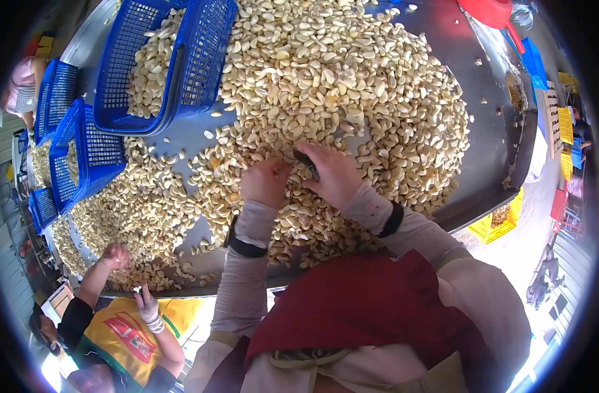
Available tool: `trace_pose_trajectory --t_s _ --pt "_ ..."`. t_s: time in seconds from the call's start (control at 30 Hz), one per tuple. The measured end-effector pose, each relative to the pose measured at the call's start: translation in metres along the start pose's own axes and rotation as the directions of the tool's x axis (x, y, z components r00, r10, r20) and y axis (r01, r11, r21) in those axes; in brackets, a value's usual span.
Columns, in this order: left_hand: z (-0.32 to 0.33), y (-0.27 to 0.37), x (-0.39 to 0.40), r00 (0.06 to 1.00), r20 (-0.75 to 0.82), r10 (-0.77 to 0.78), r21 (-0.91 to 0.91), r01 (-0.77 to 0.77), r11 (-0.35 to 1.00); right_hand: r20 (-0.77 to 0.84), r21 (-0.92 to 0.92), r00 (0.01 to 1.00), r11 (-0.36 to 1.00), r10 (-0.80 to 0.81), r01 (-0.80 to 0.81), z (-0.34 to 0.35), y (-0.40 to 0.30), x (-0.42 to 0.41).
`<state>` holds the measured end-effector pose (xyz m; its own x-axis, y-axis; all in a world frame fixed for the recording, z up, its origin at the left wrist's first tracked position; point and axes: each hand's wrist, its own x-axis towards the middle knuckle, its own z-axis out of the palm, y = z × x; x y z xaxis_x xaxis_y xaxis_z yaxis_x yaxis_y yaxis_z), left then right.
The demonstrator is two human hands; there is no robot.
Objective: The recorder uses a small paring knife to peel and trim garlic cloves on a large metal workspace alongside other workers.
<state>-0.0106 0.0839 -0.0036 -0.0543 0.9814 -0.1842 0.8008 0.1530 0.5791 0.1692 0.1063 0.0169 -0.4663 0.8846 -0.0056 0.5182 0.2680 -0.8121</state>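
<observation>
Pale peeled cloves, apparently garlic (329, 73), cover a metal table (456, 196) in a broad heap before me. My right hand (336, 174) grips a small dark tool (307, 161), perhaps a knife; its working end is hidden. Close beside it, my left hand (265, 182) is low over the cloves with its fingers curled under. Whether it holds a clove is hidden from view. Both hands are just in front of the main heap, almost touching each other.
A large blue plastic basket (204, 73) partly filled with cloves stands at the upper left, with smaller blue baskets (91, 152) beyond. A co-worker (127, 334) works at lower left. A red scoop (491, 12) lies upper right; a yellow crate (496, 221) sits below the table's edge.
</observation>
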Motion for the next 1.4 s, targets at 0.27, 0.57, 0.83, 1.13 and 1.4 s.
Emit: trace_pose_trajectory --t_s 0.27,0.57,0.83,1.13,1.4 --pt "-0.002 0.031 -0.006 0.972 -0.198 0.129 0.036 -0.124 0.992 -0.004 0.012 0.995 0.995 0.097 -0.097 -0.018 0.011 0.001" --pt "-0.016 0.009 0.017 0.981 0.133 0.143 0.032 -0.149 0.988 -0.079 0.177 0.976 0.966 0.203 -0.186 -0.039 0.011 0.000" --pt "-0.016 0.019 -0.006 0.783 0.619 -0.053 -0.747 0.567 -0.348 0.043 0.517 0.995 0.850 0.090 -0.100 -0.024 -0.023 0.019" --pt "-0.175 0.039 0.092 0.664 -0.731 -0.158 -0.546 -0.431 0.718 -0.042 0.319 0.994 0.944 0.104 -0.085 -0.036 -0.013 0.038" --pt "-0.077 0.011 0.047 0.848 -0.299 0.438 0.439 -0.285 0.852 -0.013 0.394 0.992 0.913 0.123 -0.108 -0.023 -0.005 0.029"
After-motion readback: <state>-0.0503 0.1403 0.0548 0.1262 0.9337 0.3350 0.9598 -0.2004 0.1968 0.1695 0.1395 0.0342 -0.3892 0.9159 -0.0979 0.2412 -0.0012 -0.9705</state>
